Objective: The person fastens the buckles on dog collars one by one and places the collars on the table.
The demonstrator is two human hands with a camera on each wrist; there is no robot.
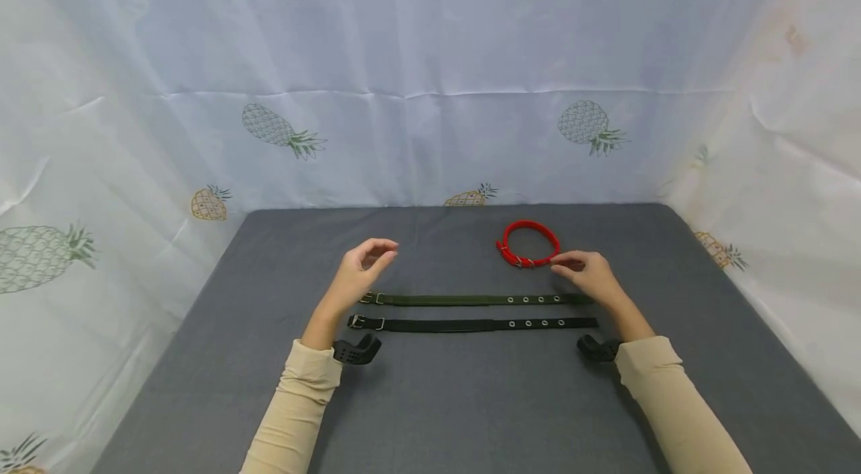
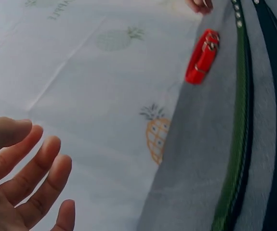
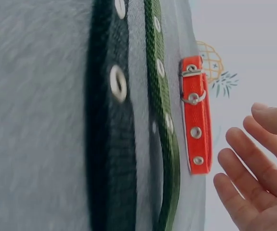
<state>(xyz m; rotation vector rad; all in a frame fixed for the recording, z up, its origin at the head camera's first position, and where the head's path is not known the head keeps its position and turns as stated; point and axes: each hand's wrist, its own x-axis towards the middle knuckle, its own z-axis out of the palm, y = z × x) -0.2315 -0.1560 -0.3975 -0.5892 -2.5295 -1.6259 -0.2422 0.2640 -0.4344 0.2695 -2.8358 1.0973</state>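
A red collar (image 1: 531, 262), buckled into a ring, lies toward the back of the table, right of the middle. In front of it a green collar (image 1: 437, 300) is stretched out straight, its buckle at the left and metal eyelets at the right. A black collar (image 1: 437, 326) lies parallel, nearer the front. My left hand (image 1: 356, 272) hovers over the buckle end of the green collar, fingers loosely bent, holding nothing. Beside the red collar is my right hand (image 1: 589, 276), its relaxed fingertips right at the ring's edge in the head view; in the right wrist view its fingers (image 3: 249, 166) hold nothing.
A dark grey cloth (image 1: 457, 407) covers the table. White curtains (image 1: 430, 145) printed with pineapples hang behind it and along both sides. Each wrist wears a black camera mount, the left one (image 1: 358, 351) and the right one (image 1: 597, 349), close over the table.
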